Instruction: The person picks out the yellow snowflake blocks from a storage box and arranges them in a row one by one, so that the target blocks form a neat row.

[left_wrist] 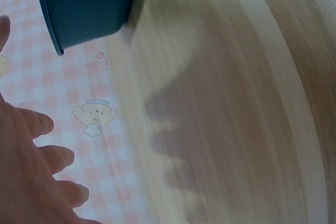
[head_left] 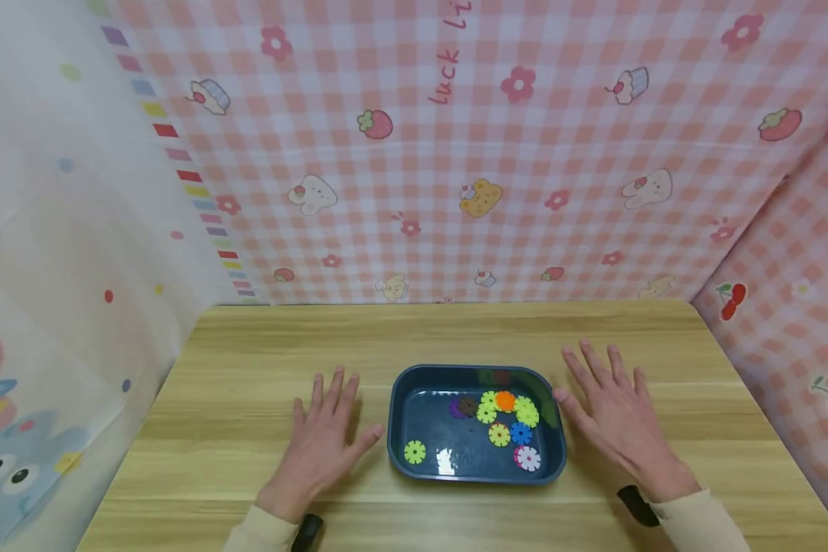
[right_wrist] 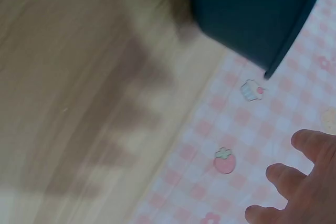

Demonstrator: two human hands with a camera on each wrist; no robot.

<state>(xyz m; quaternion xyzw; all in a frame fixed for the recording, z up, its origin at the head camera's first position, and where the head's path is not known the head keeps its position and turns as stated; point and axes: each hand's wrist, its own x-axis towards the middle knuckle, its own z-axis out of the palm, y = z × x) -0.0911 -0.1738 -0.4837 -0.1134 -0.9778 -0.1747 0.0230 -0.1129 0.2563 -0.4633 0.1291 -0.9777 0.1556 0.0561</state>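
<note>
A dark blue tray (head_left: 441, 477) stands on the table between my two hands. Several notched plastic discs lie in it, mostly on its right half: an orange disc (head_left: 505, 401), a blue disc (head_left: 520, 433), a white disc (head_left: 528, 459) and a brown disc (head_left: 468, 406) among them. One green disc (head_left: 415, 452) sits apart at the tray's left. My left hand (head_left: 320, 445), fingers spread, is left of the tray and holds nothing. On the other side my right hand (head_left: 617, 418) is spread too, its thumb close to the tray's right rim; whether they touch I cannot tell.
The wooden table (head_left: 290, 337) carries the tray. A pink checked cloth (head_left: 414, 153) hangs behind its far edge. Further cloths hang at the left (head_left: 76, 230) and right (head_left: 800, 307). A dark band (head_left: 638, 506) circles the right wrist.
</note>
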